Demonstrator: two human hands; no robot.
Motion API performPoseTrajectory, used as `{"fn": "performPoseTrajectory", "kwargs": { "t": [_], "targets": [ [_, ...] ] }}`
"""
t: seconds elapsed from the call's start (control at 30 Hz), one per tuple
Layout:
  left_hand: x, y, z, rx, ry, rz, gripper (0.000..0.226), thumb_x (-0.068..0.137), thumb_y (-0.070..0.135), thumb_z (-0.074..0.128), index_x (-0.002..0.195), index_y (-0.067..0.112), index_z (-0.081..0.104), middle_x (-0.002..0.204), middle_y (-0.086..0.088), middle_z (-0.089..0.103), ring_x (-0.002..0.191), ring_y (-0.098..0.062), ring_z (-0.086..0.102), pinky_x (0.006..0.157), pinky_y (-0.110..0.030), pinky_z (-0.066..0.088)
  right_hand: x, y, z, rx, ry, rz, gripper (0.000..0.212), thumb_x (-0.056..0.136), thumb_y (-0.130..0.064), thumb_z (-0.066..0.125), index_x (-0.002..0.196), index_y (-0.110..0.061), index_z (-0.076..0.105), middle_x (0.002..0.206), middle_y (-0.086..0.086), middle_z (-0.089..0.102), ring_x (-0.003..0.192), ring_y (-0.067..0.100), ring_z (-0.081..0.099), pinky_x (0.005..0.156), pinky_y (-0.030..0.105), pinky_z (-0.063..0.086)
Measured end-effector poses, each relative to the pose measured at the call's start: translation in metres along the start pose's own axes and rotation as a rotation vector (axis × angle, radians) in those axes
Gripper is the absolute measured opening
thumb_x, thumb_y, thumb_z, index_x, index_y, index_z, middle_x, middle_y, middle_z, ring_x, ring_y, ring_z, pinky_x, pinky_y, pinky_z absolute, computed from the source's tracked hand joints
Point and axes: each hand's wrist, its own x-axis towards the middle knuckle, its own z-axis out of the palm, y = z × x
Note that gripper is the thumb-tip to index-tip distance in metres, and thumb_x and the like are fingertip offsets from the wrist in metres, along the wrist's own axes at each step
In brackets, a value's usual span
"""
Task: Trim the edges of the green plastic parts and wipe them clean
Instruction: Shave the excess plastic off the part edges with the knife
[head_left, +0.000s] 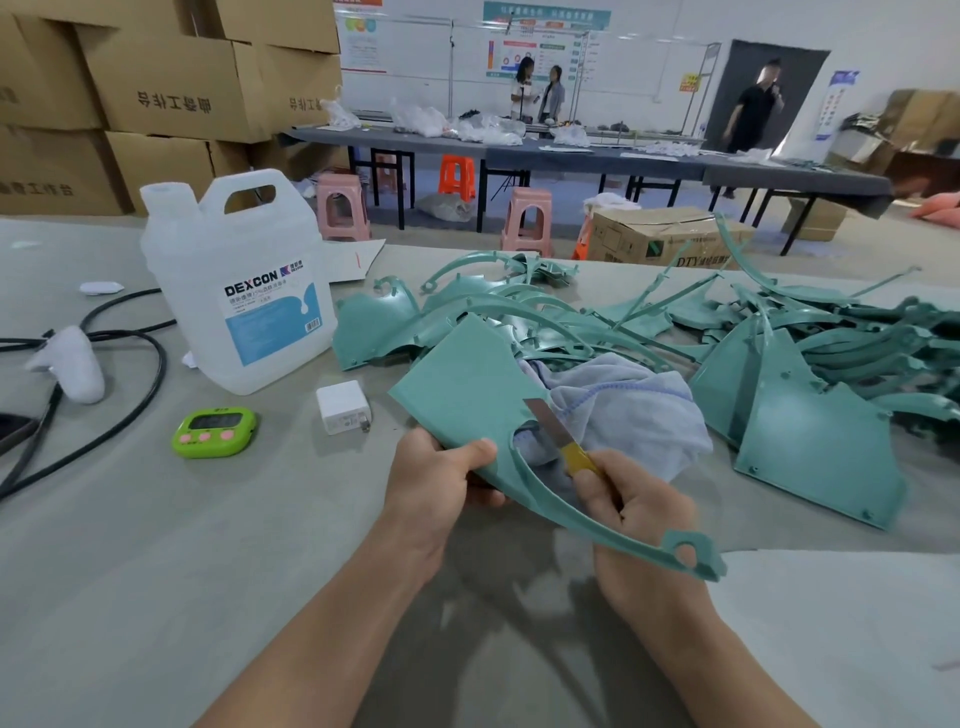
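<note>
My left hand (441, 478) grips a green plastic part (462, 384) by its lower edge, thumb on top, holding it tilted above the table. A thin curved arm of the part runs down to the right and ends in a tab with a hole (685, 551). My right hand (639, 514) holds a knife (561, 436) with a yellow handle; its metal blade lies against the part's inner edge. A pale blue cloth (634, 410) sits crumpled just behind. Several more green parts (810, 436) are piled across the table's right and far side.
A white DEXCON jug (239, 291) stands at the left, with a green timer (215, 431), a white charger (343, 408) and black cables (130, 410) near it. A white controller (72, 364) lies far left. Cardboard boxes, stools, tables and people fill the background.
</note>
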Motion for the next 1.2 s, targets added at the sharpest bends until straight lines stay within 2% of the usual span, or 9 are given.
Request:
{"fn": "performPoseTrajectory", "kwargs": {
  "t": [0.2,0.3,0.4,0.6,0.73,0.87,1.0,1.1,1.2],
  "targets": [
    [0.004,-0.001,-0.003,0.070,-0.026,0.046,0.006,0.092,0.000,0.063,0.099,0.000,0.063,0.075,-0.013,0.074,0.050,-0.024,0.061,0.042,-0.026,0.046,0.004,0.006,0.005,0.178,-0.133,-0.042,0.018,0.097,-0.019,0.065,0.089,-0.034,0.071,0.071,-0.005,0.066,0.065,0.011,0.059,0.060,0.028,0.049],
    [0.005,-0.002,-0.005,0.081,-0.052,0.102,0.006,0.100,0.007,0.054,0.101,0.007,0.060,0.065,-0.001,0.068,0.044,-0.015,0.053,0.041,-0.023,0.041,0.004,0.006,0.006,0.204,-0.204,-0.082,0.017,0.098,-0.022,0.066,0.087,-0.034,0.071,0.067,-0.005,0.063,0.058,0.007,0.054,0.055,0.023,0.043],
    [0.005,-0.004,-0.006,0.065,-0.045,0.110,0.011,0.104,0.012,0.050,0.103,0.011,0.061,0.065,0.001,0.063,0.047,-0.009,0.052,0.041,-0.021,0.037,0.006,0.008,0.007,0.212,-0.242,-0.078,0.019,0.098,-0.016,0.066,0.088,-0.030,0.071,0.063,-0.004,0.058,0.057,0.007,0.047,0.055,0.025,0.038],
    [0.006,0.000,-0.005,-0.006,-0.089,0.047,0.019,0.105,0.013,0.048,0.105,0.020,0.066,0.075,-0.004,0.070,0.050,-0.012,0.059,0.040,-0.020,0.040,0.005,0.011,0.005,0.141,-0.172,-0.100,0.018,0.097,-0.016,0.066,0.088,-0.031,0.070,0.062,-0.017,0.057,0.059,0.004,0.047,0.056,0.014,0.036],
    [0.006,-0.001,-0.006,0.043,-0.088,0.048,0.016,0.104,0.014,0.049,0.104,0.015,0.065,0.073,-0.010,0.065,0.049,-0.017,0.051,0.040,-0.023,0.036,0.007,0.015,0.006,0.084,-0.084,-0.082,0.022,0.096,-0.017,0.067,0.086,-0.036,0.069,0.063,-0.012,0.059,0.061,0.009,0.048,0.057,0.020,0.039],
    [0.005,-0.001,-0.008,0.041,-0.084,0.061,0.013,0.104,0.012,0.049,0.099,0.011,0.062,0.057,-0.001,0.062,0.038,-0.013,0.048,0.035,-0.021,0.033,0.006,0.015,0.009,0.130,-0.171,-0.069,0.014,0.098,-0.024,0.065,0.090,-0.034,0.069,0.060,-0.013,0.056,0.056,0.006,0.045,0.056,0.027,0.040],
    [0.005,-0.001,-0.008,0.055,-0.092,0.072,0.013,0.104,0.013,0.049,0.099,0.011,0.061,0.053,0.003,0.061,0.035,-0.011,0.047,0.033,-0.020,0.033,0.007,0.016,0.005,0.127,-0.119,-0.049,0.017,0.098,-0.019,0.064,0.090,-0.033,0.070,0.063,-0.008,0.060,0.063,0.020,0.054,0.061,0.037,0.050],
    [0.006,-0.002,-0.008,0.050,-0.091,0.065,0.013,0.104,0.014,0.050,0.100,0.011,0.061,0.056,0.002,0.063,0.037,-0.012,0.048,0.033,-0.021,0.033,0.005,0.012,0.004,0.137,-0.178,-0.072,0.016,0.098,-0.024,0.064,0.089,-0.036,0.071,0.061,-0.014,0.059,0.058,0.008,0.048,0.056,0.025,0.040],
    [0.005,-0.002,-0.009,0.057,-0.089,0.061,0.013,0.104,0.014,0.050,0.104,0.011,0.062,0.057,0.000,0.063,0.037,-0.014,0.049,0.033,-0.021,0.034,0.008,0.013,0.002,0.114,-0.075,-0.068,0.023,0.097,-0.020,0.065,0.088,-0.041,0.069,0.066,-0.015,0.064,0.063,0.010,0.054,0.060,0.023,0.043]
  ]
}}
